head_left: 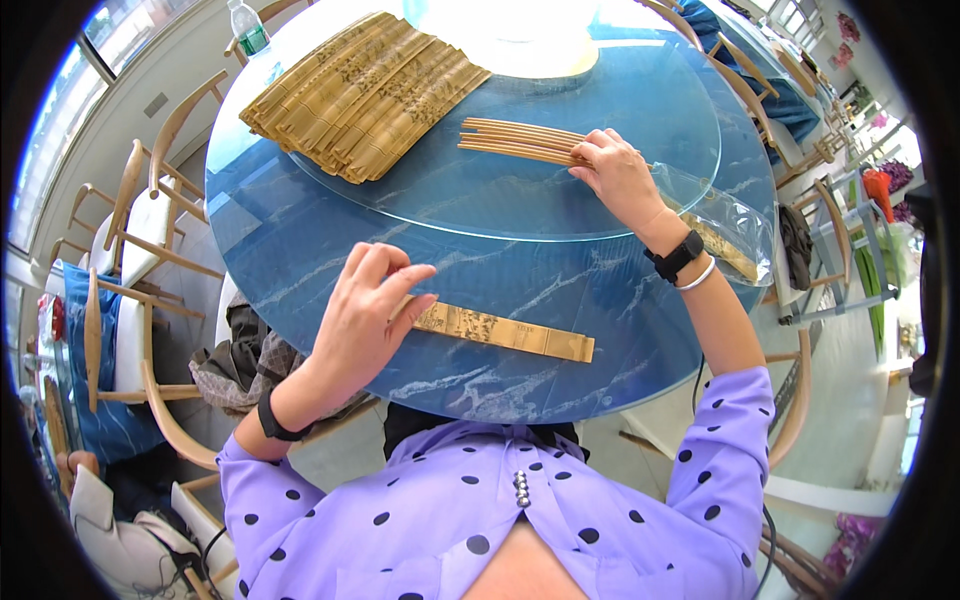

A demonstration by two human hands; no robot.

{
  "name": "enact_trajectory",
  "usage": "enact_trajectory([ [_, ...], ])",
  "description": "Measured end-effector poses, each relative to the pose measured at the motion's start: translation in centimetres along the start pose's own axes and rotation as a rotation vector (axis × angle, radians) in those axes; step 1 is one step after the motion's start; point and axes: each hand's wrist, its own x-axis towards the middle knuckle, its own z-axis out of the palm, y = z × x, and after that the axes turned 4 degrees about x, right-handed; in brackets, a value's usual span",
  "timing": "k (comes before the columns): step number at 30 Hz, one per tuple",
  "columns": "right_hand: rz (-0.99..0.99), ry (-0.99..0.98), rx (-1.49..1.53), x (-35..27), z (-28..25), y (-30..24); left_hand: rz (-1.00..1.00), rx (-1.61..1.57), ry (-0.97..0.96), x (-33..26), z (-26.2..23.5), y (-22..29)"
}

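Observation:
My right hand (612,165) pinches the right ends of several wooden chopsticks (520,139) over the glass turntable. Their left ends fan out slightly. Nearer to me, a long gold-tan paper chopstick sleeve (505,330) with a dark printed pattern lies flat on the blue table. My left hand (365,310) is over the sleeve's left end, which it hides. Its fingers are bent, with thumb and forefinger apart; the thumb overlaps the sleeve's edge, but I cannot tell if it presses on it. A large overlapping spread of similar sleeves (365,90) covers the turntable's far left.
A clear plastic bag (740,235) with gold sleeves inside lies beside my right wrist. The glass turntable (640,90) stands above the blue marbled table (300,235). A plastic bottle (248,28) is at the far left edge. Wooden chairs (130,220) surround the table.

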Motion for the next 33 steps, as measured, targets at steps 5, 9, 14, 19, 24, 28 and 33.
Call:
enact_trajectory([
  [5,-0.100,0.000,-0.007,-0.4,-0.5,-0.4,-0.057,-0.127,-0.037,-4.7,2.7,3.1],
  [9,-0.220,0.080,-0.082,-1.1,0.1,-0.3,-0.096,-0.151,0.036,-6.1,4.8,4.5],
  [14,-0.109,-0.039,0.033,-1.2,0.0,-1.0,-0.123,-0.111,0.064,-7.0,5.5,5.3],
  [19,-0.181,-0.053,-0.145,-2.1,0.7,-0.6,-0.035,-0.111,0.045,-6.1,6.5,6.0],
  [24,-0.123,0.103,-0.147,-4.3,0.6,-1.7,0.064,-0.071,-0.037,-4.1,7.5,7.2],
  [28,0.175,0.084,0.104,-8.1,-4.3,-6.3,0.085,0.109,-0.097,-2.5,8.9,7.9],
  [33,0.529,-0.029,0.475,-15.0,-7.5,-12.2,0.135,0.206,-0.158,-1.8,10.6,7.3],
])
